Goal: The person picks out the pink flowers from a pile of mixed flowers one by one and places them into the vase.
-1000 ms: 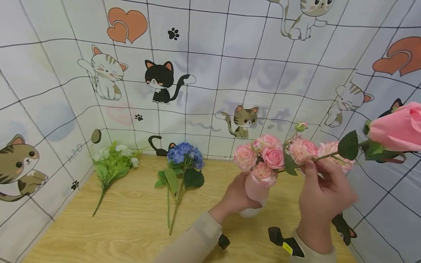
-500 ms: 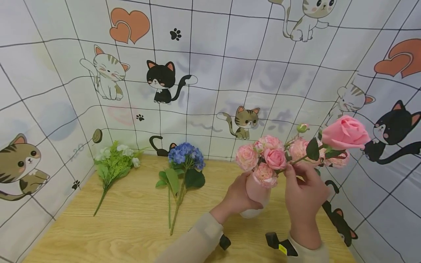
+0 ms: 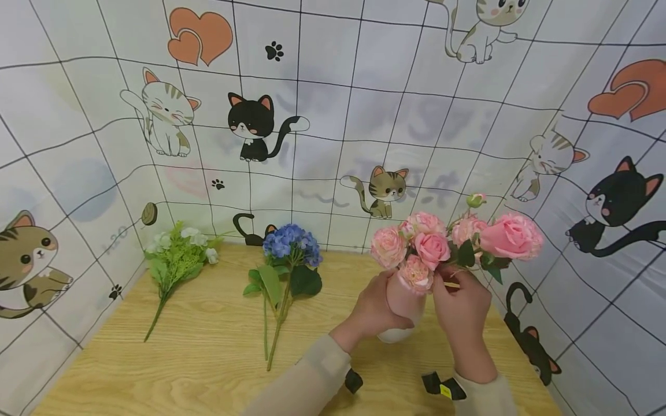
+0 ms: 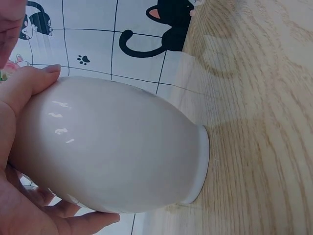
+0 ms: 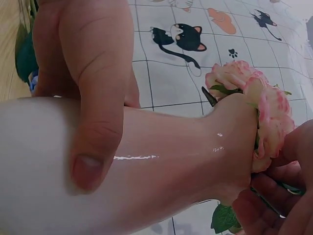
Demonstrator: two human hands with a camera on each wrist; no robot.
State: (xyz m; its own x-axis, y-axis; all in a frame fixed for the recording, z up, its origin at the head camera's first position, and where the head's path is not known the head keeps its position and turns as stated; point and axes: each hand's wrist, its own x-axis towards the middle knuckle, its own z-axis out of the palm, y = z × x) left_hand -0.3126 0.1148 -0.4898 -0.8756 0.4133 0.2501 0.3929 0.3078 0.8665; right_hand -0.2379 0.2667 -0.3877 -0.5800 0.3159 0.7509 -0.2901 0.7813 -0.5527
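A vase, pink above and white below, stands on the table holding several pink roses. My left hand grips its body; in the left wrist view thumb and fingers wrap the glossy white vase from opposite sides. My right hand pinches the stem of a large pink rose right at the vase mouth, its bloom leaning out to the right. In the right wrist view, the right fingertips are close to the vase rim, with a bit of green stem between them. The stem's lower end is hidden.
Blue hydrangeas with green stems lie on the wooden table left of the vase. Farther left lies a bunch of white flowers with green leaves. A cat-printed cloth encloses the back and sides.
My right hand has moved left and slightly down to the vase mouth, bringing the large rose down and left from the far right. The left hand keeps its hold on the vase.
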